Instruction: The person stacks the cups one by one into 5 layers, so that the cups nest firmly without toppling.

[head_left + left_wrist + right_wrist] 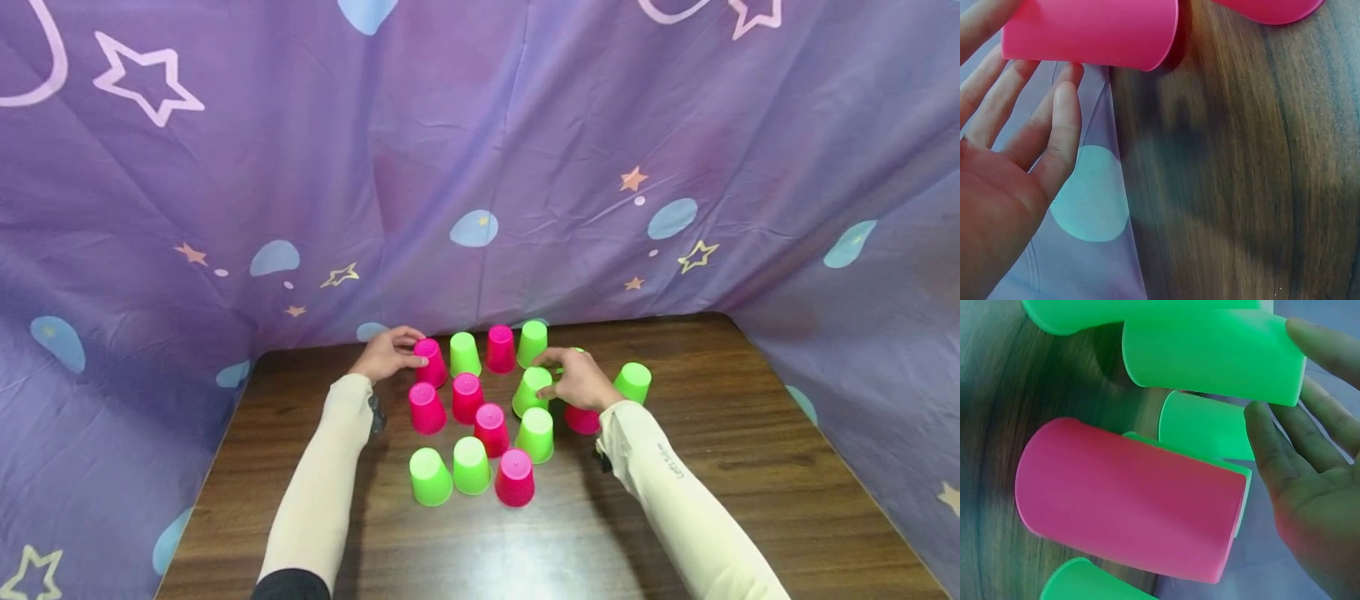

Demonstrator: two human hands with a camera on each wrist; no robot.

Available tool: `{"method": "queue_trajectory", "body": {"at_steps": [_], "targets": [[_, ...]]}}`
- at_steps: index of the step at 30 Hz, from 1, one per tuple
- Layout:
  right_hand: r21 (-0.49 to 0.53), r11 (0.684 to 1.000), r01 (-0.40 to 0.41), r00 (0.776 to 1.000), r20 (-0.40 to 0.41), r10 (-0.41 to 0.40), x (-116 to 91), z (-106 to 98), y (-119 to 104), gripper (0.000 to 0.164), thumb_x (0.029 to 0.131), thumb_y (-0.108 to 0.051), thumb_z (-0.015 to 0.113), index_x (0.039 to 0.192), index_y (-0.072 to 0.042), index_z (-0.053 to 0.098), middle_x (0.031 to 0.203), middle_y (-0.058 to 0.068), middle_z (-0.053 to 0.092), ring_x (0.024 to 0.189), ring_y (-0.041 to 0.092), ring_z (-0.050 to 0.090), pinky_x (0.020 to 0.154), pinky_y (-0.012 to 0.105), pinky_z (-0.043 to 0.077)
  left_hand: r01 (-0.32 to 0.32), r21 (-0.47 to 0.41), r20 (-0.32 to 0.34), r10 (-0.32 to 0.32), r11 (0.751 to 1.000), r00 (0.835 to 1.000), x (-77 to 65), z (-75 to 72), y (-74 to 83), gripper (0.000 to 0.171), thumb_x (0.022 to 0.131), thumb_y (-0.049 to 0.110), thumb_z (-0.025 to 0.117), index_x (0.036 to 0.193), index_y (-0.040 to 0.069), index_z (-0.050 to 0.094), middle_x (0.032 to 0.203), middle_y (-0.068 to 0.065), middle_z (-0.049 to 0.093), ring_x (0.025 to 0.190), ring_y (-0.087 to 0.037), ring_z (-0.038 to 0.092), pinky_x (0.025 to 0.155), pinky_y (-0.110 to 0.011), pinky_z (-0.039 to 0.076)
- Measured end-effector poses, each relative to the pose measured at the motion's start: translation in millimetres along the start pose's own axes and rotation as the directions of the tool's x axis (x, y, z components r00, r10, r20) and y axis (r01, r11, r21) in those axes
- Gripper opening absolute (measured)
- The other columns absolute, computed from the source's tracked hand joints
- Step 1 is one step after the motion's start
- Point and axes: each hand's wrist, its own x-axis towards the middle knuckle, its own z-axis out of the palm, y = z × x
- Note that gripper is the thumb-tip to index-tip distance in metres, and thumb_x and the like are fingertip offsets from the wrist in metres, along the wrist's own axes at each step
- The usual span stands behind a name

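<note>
The left hand (385, 357) grasps a pink cup (430, 363), thumb on the near side and fingers behind; the cup stands upside down by the bench's (750, 467) far edge, toward the far left corner. The right hand (579, 382) pinches a green cup (531, 392) right of the group's middle. Whether either rim is off the wood is hard to tell. A light grip on each side seems best, lifting straight up, since the neighbours are close: a second pink cup (427, 408) just nearer, and a second green cup (535, 435) in front of the right hand's one. Nearest the near edge stands a third pink cup (515, 477). Lettering (670, 460) on the right sleeve (652, 483) appears to read "Let's Slim"; the cups show no legible label.
</note>
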Motion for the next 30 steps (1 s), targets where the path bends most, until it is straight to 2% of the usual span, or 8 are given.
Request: {"method": "queue_trajectory", "body": {"at_steps": [8, 15, 21, 27, 30], "targets": [[0.164, 0.986, -0.028, 1.0, 0.008, 0.027, -1, 0, 5, 0.045, 0.074, -0.007, 0.084, 0.117, -0.006, 0.069, 0.117, 0.015, 0.071, 0.111, 0.032, 0.065, 0.1, 0.055, 0.052, 0.008, -0.007, 0.01, -0.008, 1.0, 1.0, 1.0, 1.7, 1.9, 0.047, 0.082, 0.009, 0.08, 0.125, 0.002, 0.063, 0.131, -0.025, 0.065, 0.123, -0.039, 0.062, 0.103, -0.041, 0.051], [0.215, 0.976, -0.017, 1.0, -0.019, 0.021, -4, 1, 10, 0.048, 0.077, -0.009, 0.082, 0.122, -0.005, 0.068, 0.118, 0.016, 0.072, 0.11, 0.032, 0.066, 0.093, 0.045, 0.058, 0.013, -0.015, 0.022, -0.013, 1.0, 1.0, 3.7, 4.2, -3.9, 0.047, 0.082, 0.008, 0.08, 0.125, 0.001, 0.063, 0.13, -0.025, 0.065, 0.124, -0.039, 0.061, 0.102, -0.039, 0.052], [0.329, 0.944, -0.01, 0.999, -0.037, 0.023, -4, 2, 10, 0.056, 0.077, -0.006, 0.084, 0.128, 0.0, 0.062, 0.122, 0.022, 0.069, 0.108, 0.036, 0.069, 0.091, 0.041, 0.06, 0.019, -0.017, 0.034, -0.019, 1.0, 0.999, 3.9, 4.6, -4.9, 0.047, 0.084, 0.007, 0.078, 0.127, 0.001, 0.062, 0.132, -0.026, 0.064, 0.126, -0.039, 0.06, 0.1, -0.038, 0.053], [0.319, 0.948, -0.023, 0.997, -0.057, 0.044, -5, 1, 10, 0.048, 0.077, -0.009, 0.085, 0.121, -0.001, 0.067, 0.114, 0.019, 0.07, 0.096, 0.029, 0.072, 0.084, 0.036, 0.061, 0.04, -0.05, 0.049, -0.038, 0.998, 0.998, 5.6, 5.5, -4.3, 0.051, 0.085, 0.005, 0.076, 0.133, 0.0, 0.059, 0.136, -0.027, 0.061, 0.126, -0.039, 0.06, 0.089, -0.028, 0.056], [0.324, 0.946, -0.018, 0.997, -0.07, 0.043, -5, 0, 10, 0.046, 0.076, -0.008, 0.084, 0.119, -0.001, 0.068, 0.111, 0.018, 0.071, 0.095, 0.028, 0.071, 0.083, 0.034, 0.062, 0.043, -0.045, 0.05, -0.041, 0.998, 0.998, 5.8, 5.7, -3.6, 0.052, 0.086, 0.006, 0.076, 0.134, 0.0, 0.058, 0.138, -0.027, 0.061, 0.128, -0.039, 0.059, 0.093, -0.032, 0.057]]}}
